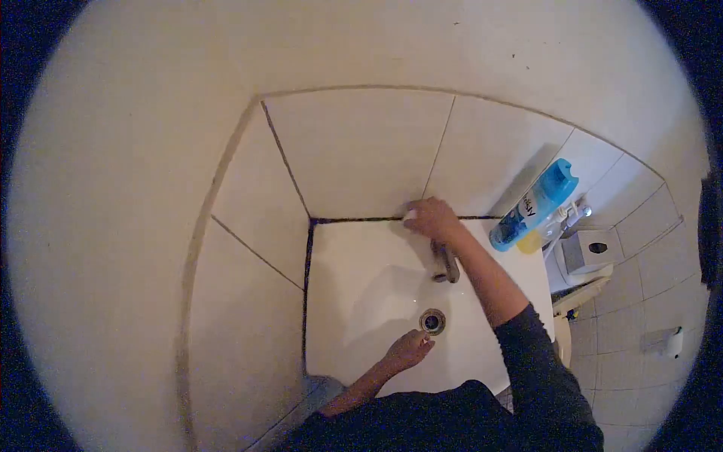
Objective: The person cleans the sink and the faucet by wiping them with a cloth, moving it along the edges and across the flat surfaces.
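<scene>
I look down into a white sink (354, 301) set in a tiled corner. My right hand (431, 218) reaches to the sink's back edge, just behind the metal tap (447, 265), and grips a small white object (410, 215) against the wall joint. My left hand (407, 351) rests inside the basin near its front, beside the round drain (432, 322), fingers loosely curled with nothing visible in them.
A blue bottle (536, 203) and a clear bottle with yellow liquid (553, 226) stand at the sink's back right corner. Right of the sink is a white toilet cistern (584, 252). A toilet paper roll (672, 343) hangs on the tiled wall.
</scene>
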`<state>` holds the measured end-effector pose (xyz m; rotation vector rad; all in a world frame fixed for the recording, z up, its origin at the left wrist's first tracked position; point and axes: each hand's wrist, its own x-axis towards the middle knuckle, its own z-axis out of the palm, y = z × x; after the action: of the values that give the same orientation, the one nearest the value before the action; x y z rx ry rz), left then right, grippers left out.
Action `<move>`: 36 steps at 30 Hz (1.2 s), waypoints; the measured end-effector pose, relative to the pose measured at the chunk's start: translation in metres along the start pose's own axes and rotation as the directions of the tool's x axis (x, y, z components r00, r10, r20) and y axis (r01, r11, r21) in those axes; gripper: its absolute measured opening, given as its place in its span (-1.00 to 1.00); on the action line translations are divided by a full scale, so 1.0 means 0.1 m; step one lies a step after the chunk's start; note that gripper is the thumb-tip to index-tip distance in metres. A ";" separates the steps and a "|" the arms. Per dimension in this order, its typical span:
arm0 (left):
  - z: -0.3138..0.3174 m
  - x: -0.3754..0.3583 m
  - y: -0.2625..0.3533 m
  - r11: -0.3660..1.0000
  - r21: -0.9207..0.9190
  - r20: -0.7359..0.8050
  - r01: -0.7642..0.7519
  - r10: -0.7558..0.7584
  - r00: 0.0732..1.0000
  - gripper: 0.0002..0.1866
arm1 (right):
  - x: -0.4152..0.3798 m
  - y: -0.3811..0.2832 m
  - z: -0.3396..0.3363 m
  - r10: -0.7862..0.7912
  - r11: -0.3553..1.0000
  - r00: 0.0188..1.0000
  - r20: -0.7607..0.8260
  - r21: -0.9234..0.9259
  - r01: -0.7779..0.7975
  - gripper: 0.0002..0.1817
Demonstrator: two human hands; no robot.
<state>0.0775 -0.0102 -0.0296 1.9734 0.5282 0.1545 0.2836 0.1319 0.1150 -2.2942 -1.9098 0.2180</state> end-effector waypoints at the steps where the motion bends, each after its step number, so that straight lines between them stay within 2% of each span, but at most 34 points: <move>1: 0.01 -0.02 -0.01 1.000 0.012 0.034 0.028 -0.028 0.999 -0.67 | -0.03 0.07 -0.02 0.002 0.995 1.000 0.006 -0.098 -0.002 -0.57; 2: 0.02 -0.03 -0.02 1.000 0.006 0.034 0.030 -0.030 0.999 -0.67 | -0.08 0.16 -0.07 0.001 0.995 1.000 0.011 -0.100 0.000 -0.57; 4: 0.03 -0.01 -0.01 1.000 0.005 -0.010 0.020 -0.020 1.000 -0.67 | -0.19 0.21 -0.32 0.222 0.962 0.964 0.143 -0.192 -0.193 -0.55; 8: 0.00 -0.02 0.11 1.000 -0.028 0.000 0.007 -0.007 1.000 -0.66 | -0.17 0.04 -0.18 0.184 0.974 0.981 0.062 -0.143 -0.174 -0.55; 10: -0.04 -0.04 0.16 0.996 -0.028 0.071 0.080 -0.078 0.994 -0.66 | -0.08 -0.08 0.03 0.045 0.992 0.997 -0.062 -0.119 -0.052 -0.54; 13: -0.03 -0.04 0.07 0.999 -0.014 0.037 0.047 -0.047 0.998 -0.67 | -0.13 0.22 0.01 0.098 0.993 0.987 -0.126 -0.055 -0.106 -0.57; 14: -0.04 -0.03 0.07 0.999 -0.021 0.027 0.050 -0.050 0.998 -0.67 | -0.15 0.32 -0.05 0.088 0.994 0.989 -0.121 -0.060 -0.096 -0.57; 16: -0.11 -0.02 0.11 0.999 -0.028 0.025 0.024 -0.024 0.999 -0.68 | -0.22 0.37 -0.28 0.286 0.957 0.954 0.092 -0.085 -0.278 -0.59; 17: -0.11 -0.02 0.11 0.999 -0.031 0.023 0.021 -0.021 1.000 -0.68 | -0.22 0.32 -0.25 0.286 0.957 0.954 0.091 -0.089 -0.278 -0.59; 19: -0.08 0.01 0.11 0.999 -0.015 0.000 0.035 -0.035 0.999 -0.69 | -0.20 0.14 -0.10 0.199 0.980 0.977 -0.078 0.042 -0.196 -0.61; 23: -0.09 -0.06 0.10 1.000 -0.024 -0.017 0.001 -0.002 1.000 -0.69 | -0.17 0.06 0.00 0.194 0.980 0.978 -0.075 -0.018 -0.196 -0.58; 27: -0.16 -0.02 0.16 0.999 -0.011 0.034 0.033 -0.032 0.999 -0.71 | -0.28 0.35 -0.34 0.293 0.956 0.955 0.040 -0.024 -0.293 -0.57; 29: -0.13 0.02 0.15 0.999 0.014 0.064 0.050 -0.051 0.997 -0.71 | -0.20 0.33 -0.10 0.255 0.964 0.966 -0.045 -0.058 -0.258 -0.59; 30: -0.11 0.02 0.15 0.998 -0.017 0.034 0.058 -0.057 0.998 -0.71 | -0.10 0.29 0.08 0.167 0.985 0.984 -0.066 0.047 -0.164 -0.58; 31: -0.09 0.01 0.13 0.997 -0.046 0.006 0.065 -0.065 0.998 -0.71 | -0.08 0.18 0.07 0.173 0.984 0.982 -0.070 0.052 -0.170 -0.58; 33: -0.07 -0.02 0.06 0.999 -0.043 -0.016 0.024 -0.024 1.000 -0.71 | -0.08 0.01 0.05 0.106 0.994 0.992 -0.072 -0.006 -0.106 -0.58; 34: -0.08 -0.04 0.06 0.998 -0.051 -0.046 -0.022 0.019 0.999 -0.71 | -0.13 0.09 -0.01 0.113 0.994 0.991 -0.070 -0.001 -0.113 -0.58; 36: -0.16 -0.05 0.13 0.999 -0.048 -0.029 0.012 -0.014 0.999 -0.71 | -0.21 0.32 -0.19 0.226 0.974 0.972 -0.061 -0.019 -0.228 -0.57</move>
<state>0.0717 -0.0038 -0.0100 1.9238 0.5514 0.1864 0.3143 0.1056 0.1274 -2.5055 -1.6307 0.1497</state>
